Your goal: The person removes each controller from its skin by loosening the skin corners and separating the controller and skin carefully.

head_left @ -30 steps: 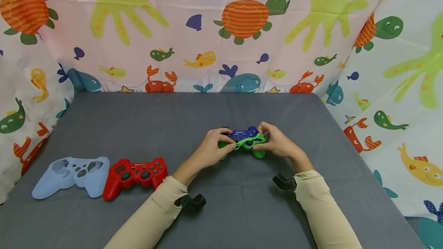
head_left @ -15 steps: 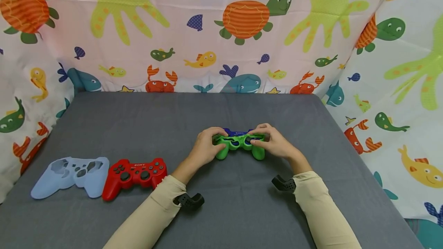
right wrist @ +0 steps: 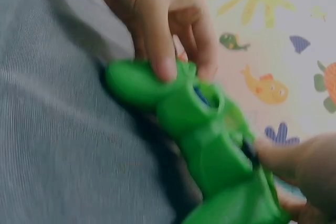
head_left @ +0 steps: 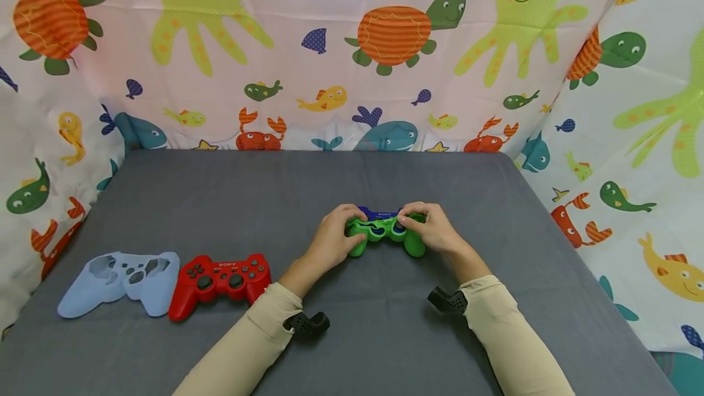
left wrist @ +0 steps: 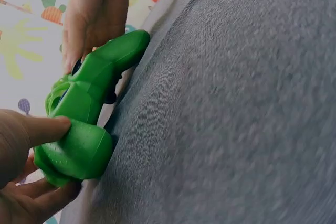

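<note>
A blue Sony game controller (head_left: 382,216) sits partly inside a green silicone controller cover (head_left: 414,244), its top strip showing above the cover's upper edge in the head view. My left hand (head_left: 333,234) grips the left end, with its thumb pressed on the green handle in the left wrist view and fingers curled behind. At the other end, my right hand (head_left: 433,231) pinches the cover's edge near the right thumbstick. In the right wrist view a dark thumbstick (right wrist: 251,153) pokes through an opening beside the right thumb.
To the left on the grey table (head_left: 264,359) lie a red Sony controller (head_left: 220,283) and a pale blue silicone cover (head_left: 123,283), side by side. A curtain printed with sea animals (head_left: 308,66) rises behind the table and along its sides.
The green cover has been drawn up over more of the blue controller's face. My left hand has shifted to the left end; my right thumb has moved inward to the thumbstick area.
</note>
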{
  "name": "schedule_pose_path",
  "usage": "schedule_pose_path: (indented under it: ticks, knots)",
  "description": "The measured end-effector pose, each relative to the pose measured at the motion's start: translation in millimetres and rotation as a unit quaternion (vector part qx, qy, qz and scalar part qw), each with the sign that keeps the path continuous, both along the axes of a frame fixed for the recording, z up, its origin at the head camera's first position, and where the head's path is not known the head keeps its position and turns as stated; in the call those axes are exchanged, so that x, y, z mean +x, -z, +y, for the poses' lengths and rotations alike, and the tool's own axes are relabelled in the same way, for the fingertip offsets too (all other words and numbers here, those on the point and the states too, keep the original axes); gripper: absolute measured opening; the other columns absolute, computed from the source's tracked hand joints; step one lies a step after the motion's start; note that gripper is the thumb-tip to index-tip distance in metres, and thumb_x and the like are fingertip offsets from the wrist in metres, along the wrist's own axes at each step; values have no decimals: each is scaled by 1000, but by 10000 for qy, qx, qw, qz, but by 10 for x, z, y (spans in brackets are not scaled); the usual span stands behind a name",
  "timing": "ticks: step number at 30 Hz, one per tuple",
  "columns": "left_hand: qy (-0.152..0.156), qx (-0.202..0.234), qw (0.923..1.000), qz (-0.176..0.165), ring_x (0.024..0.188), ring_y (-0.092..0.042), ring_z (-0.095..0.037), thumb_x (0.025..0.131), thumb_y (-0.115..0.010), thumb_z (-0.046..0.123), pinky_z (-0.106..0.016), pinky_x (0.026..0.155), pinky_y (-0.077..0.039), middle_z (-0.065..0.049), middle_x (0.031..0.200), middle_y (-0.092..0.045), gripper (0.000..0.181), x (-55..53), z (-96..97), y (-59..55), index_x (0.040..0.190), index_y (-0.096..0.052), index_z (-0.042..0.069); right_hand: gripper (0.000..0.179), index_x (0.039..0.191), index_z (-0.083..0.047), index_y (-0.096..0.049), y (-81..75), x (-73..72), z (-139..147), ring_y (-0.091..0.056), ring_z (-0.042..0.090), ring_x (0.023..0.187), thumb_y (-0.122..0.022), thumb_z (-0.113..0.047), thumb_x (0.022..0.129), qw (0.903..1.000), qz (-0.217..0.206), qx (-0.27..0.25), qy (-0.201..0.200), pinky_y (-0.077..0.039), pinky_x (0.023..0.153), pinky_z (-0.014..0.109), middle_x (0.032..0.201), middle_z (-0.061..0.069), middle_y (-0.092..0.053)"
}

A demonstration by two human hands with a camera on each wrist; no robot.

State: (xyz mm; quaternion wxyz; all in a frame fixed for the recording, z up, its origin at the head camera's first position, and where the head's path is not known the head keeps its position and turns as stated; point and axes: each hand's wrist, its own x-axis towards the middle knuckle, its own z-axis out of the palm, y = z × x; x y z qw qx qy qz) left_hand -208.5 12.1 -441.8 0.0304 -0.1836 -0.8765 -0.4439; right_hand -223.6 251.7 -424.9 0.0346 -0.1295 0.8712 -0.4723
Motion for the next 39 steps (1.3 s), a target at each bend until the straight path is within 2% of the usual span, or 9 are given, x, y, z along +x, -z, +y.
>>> schedule_pose_path:
  ticks: [4,7,9,14,22,26,32,39]
  knots:
    - [-118,-30,9999,40,127,-60,-31,85,-80,6,-46,107,-48,-8,133,-65,25,30,58,10,110,-74,8,26,113,13,-68,-47,13,-7,-49,42,131,-59,-9,101,9967,-734,-267,224,-37,113,52,132,29,-59]
    - [-199,-23,9998,32,126,-62,-30,86,-80,6,-45,105,-50,-6,131,-67,26,44,88,14,111,-74,8,30,119,16,-63,-69,15,53,-37,44,143,-57,-9,102,9901,-1235,-659,110,-27,120,56,144,31,-49]
    - [-232,-17,9997,53,125,-63,-29,86,-79,6,-45,104,-51,-5,130,-68,25,52,102,7,110,-74,8,32,121,18,-61,-76,15,111,-30,45,147,-56,-8,103,9877,-1336,-807,-96,-22,123,58,147,33,-45]
    - [-270,-81,9996,56,125,-63,-29,87,-78,7,-46,104,-51,-4,131,-67,24,74,133,-33,111,-75,8,33,117,17,-63,-59,-9,243,-28,43,149,-60,-11,102,9867,-1315,-801,-514,-23,121,59,146,31,-47]
    - [-420,-92,9990,78,126,-63,-31,88,-78,8,-50,106,-49,-4,134,-67,23,80,126,-24,111,-76,9,18,107,4,-72,-82,-24,316,-35,41,148,-65,-11,98,9848,-935,-373,-1416,-31,117,60,148,23,-52]
    - [-457,-111,9989,-6,128,-62,-31,89,-77,9,-49,107,-48,-4,136,-66,23,79,119,-11,112,-76,11,18,110,0,-73,-100,-27,363,-34,40,149,-66,-11,98,9792,-908,-277,-1794,-29,117,58,151,21,-51]
    - [-428,-130,9990,-79,129,-61,-32,89,-77,11,-50,108,-47,-5,139,-65,24,82,109,-20,113,-75,11,23,119,-2,-72,-149,-29,470,-29,44,151,-64,-9,98,9662,-949,-156,-2390,-23,117,66,157,22,-43]
    - [-482,-175,9986,-84,127,-62,-32,89,-78,11,-50,107,-47,-4,139,-65,24,85,96,-29,112,-74,13,27,124,-4,-71,-137,-63,509,-22,42,154,-63,-11,99,9591,-1153,-213,-2575,-16,119,70,161,19,-38]
